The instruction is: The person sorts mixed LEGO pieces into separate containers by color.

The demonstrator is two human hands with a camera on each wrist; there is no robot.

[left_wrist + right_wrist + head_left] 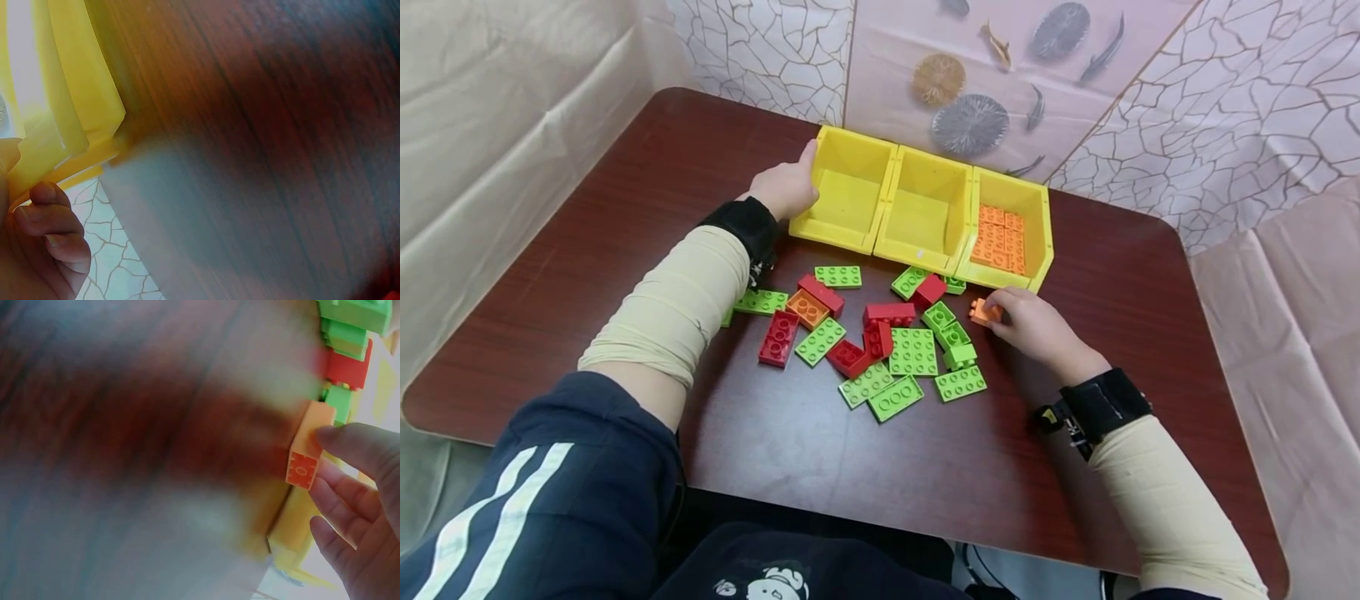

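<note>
My left hand [784, 188] grips the left wall of a yellow three-compartment bin [885, 200]; in the left wrist view its curled fingers [59, 222] show at the bin's edge. Between thumb and fingers, my right hand [1037, 329] pinches an orange toy building brick [983, 312], just in front of the bin's right compartment. The right wrist view shows that brick [306, 447] with its hollow underside facing the camera. Several orange bricks [1000, 242] lie side by side in the right compartment.
Loose green bricks [913, 352], red bricks [778, 338] and one orange brick [808, 309] are scattered on the dark wood table [760, 450] in front of the bin. Behind the table hangs a patterned cloth [910, 108].
</note>
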